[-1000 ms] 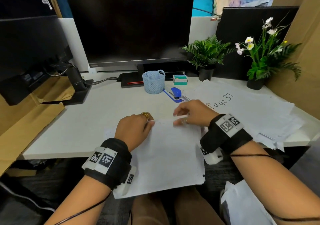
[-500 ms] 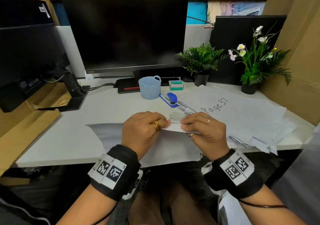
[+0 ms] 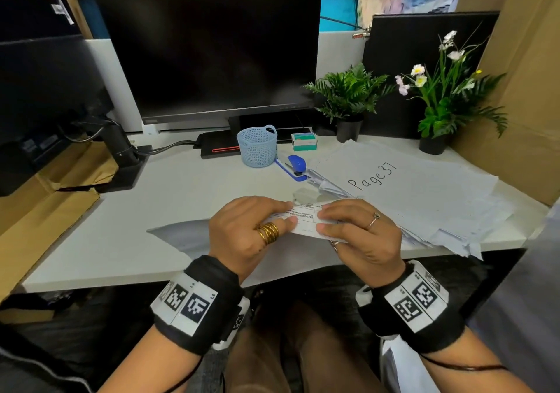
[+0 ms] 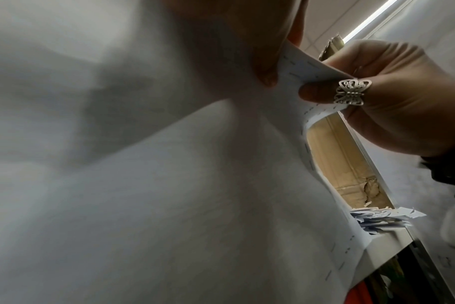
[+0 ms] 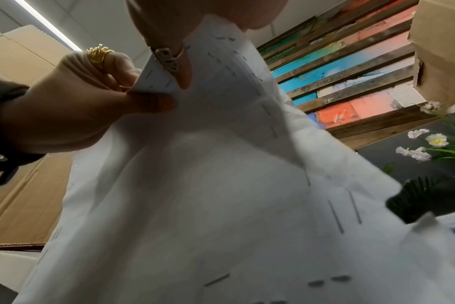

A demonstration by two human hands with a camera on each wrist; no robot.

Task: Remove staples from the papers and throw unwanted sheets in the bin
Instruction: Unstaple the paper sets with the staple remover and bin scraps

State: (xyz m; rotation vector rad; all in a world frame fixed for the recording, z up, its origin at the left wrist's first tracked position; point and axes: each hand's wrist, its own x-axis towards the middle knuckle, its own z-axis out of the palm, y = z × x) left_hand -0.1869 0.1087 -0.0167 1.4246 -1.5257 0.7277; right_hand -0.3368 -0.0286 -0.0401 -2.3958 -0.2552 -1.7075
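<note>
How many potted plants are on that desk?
2. A fern stands right of the monitor; a flowering plant stands at the desk's far right corner. None looks hidden.

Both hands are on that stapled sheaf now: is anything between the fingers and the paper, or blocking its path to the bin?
Nothing lies between them: the left hand and right hand both pinch the top edge of the stapled papers directly, lifted above the desk. No waste bin shows in any view, so that path cannot be judged.

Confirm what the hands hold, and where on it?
Both hands, left and right, pinch the stapled sheets at their top edge, near a corner.
</note>
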